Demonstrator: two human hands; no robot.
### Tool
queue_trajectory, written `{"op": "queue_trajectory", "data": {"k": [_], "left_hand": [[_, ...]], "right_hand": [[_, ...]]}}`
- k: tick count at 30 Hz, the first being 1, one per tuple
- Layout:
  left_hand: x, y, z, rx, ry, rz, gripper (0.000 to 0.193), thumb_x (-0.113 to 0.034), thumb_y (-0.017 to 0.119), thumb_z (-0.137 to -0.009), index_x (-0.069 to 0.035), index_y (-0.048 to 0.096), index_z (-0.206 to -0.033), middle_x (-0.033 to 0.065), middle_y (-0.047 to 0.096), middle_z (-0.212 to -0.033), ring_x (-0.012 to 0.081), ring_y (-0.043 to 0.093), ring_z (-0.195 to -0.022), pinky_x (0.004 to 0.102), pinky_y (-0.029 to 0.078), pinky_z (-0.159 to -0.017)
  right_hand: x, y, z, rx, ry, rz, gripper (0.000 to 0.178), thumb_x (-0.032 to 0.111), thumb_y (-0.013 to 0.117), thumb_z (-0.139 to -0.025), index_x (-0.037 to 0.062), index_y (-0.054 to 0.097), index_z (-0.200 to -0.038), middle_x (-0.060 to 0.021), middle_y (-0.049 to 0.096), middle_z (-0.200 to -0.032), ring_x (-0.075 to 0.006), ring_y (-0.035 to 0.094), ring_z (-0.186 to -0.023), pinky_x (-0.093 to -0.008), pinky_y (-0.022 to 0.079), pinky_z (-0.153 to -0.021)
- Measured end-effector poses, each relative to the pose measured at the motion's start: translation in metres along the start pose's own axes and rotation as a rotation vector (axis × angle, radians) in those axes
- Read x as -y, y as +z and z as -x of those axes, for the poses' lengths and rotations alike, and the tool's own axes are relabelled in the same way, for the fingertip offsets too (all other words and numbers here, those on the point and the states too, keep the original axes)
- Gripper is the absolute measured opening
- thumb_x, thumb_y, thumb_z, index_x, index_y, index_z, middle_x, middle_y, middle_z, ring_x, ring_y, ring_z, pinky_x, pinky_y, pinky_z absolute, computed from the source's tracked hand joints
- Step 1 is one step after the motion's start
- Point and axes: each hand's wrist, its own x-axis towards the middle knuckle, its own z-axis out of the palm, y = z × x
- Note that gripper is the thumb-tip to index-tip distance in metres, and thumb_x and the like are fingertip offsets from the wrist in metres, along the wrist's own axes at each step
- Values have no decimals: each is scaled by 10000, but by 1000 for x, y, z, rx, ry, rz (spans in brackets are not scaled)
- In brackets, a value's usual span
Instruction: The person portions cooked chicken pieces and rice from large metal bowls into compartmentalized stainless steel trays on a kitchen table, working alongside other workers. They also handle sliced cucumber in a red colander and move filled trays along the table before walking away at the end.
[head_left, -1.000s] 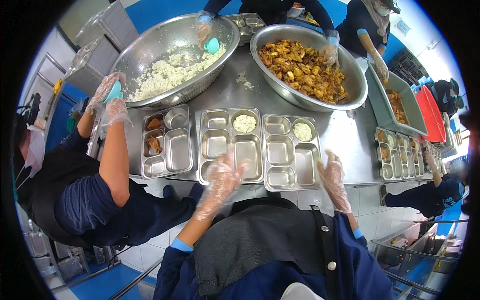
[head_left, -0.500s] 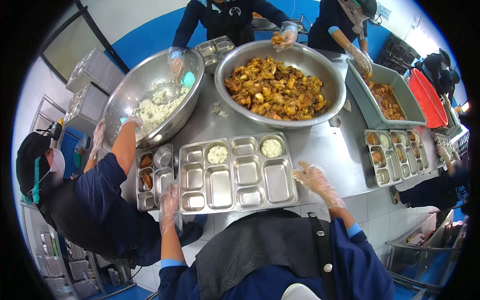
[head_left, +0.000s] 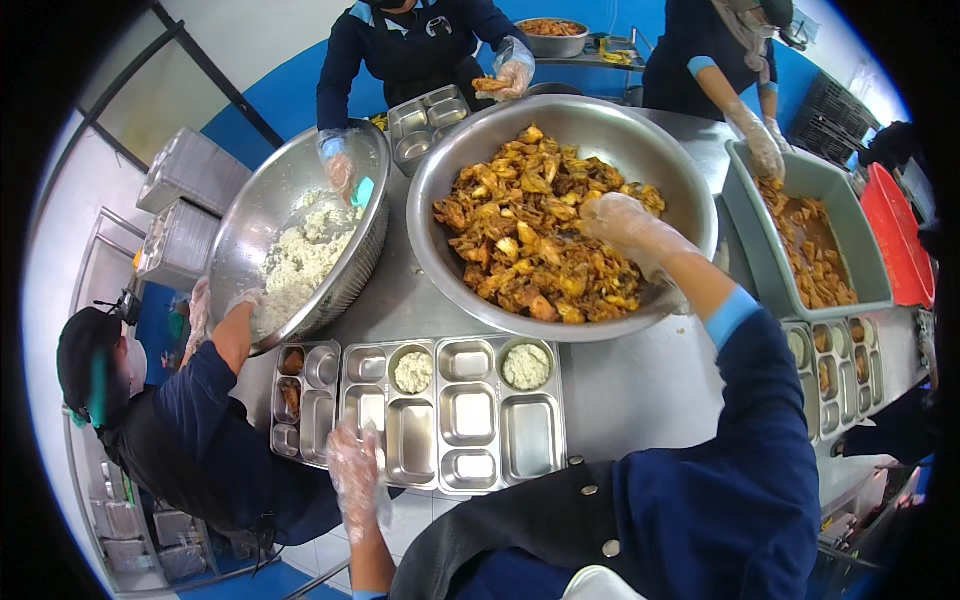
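My right hand (head_left: 632, 228), in a clear plastic glove, reaches into a large metal bowl (head_left: 700, 190) of browned chicken pieces (head_left: 530, 240). Its fingers are down against the chicken; their grip is blurred. My left hand (head_left: 357, 478), also gloved, hovers with loosely bent fingers by the front edge of the metal compartment trays. The left tray (head_left: 411, 430) and the right tray (head_left: 503, 425) stand side by side, each with a round scoop of white rice flecked with green in its upper right compartment. Their other compartments hold nothing.
A co-worker at left leans over a tilted metal basin (head_left: 375, 240) of rice; another tray (head_left: 318, 405) with brown pieces lies nearby. Across the table a person holds a chicken piece (head_left: 490, 85). A grey-green tub (head_left: 880, 290) and filled trays (head_left: 830, 370) stand at right.
My right hand has left the right tray's side and gone forward into the chicken bowl. My left hand has drawn back slightly from the tray edge. The view has shifted.
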Motion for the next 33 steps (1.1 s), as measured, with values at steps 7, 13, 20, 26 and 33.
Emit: {"op": "queue_trajectory", "data": {"k": [7,13,20,26,33], "left_hand": [[-6,-13,47,3,-83,58,452,-248,640,-1002,8,588,-1370,263,636,-1298,465,608,-1129,533,495,-990],[29,-7,69,-126,-164,105,413,-259,575,-1059,40,595,-1344,273,660,-1192,467,605,-1089,540,484,-949],[9,3,55,-10,-158,157,391,-254,566,-1055,-1,603,-1352,264,645,-1179,455,612,-1046,533,499,-898],[8,2,59,-30,-154,177,418,-280,572,-1046,2,600,-1353,271,653,-1194,457,622,-1065,534,501,-909],[15,5,71,-48,-214,212,400,-275,575,-1046,7,608,-1327,264,660,-1165,454,619,-1031,538,496,-899]], "right_hand": [[-22,81,-148,100,103,273,334,235,732,-919,98,755,-1224,-174,718,-1192,-284,696,-1101,-422,560,-974],[-87,51,-128,19,249,-570,416,214,716,-908,55,685,-1292,-214,736,-1153,-351,706,-1112,-436,579,-968],[-26,25,-100,101,101,23,359,332,570,-1028,26,757,-1020,-195,730,-1007,-322,719,-976,-449,579,-894],[-10,85,-155,346,-340,586,406,247,777,-907,108,701,-1280,-150,712,-1213,-330,678,-1151,-407,565,-988],[-64,131,-170,119,-272,-277,482,-80,611,-950,119,634,-1389,-51,585,-1489,-270,531,-1375,-394,479,-1140]]}}
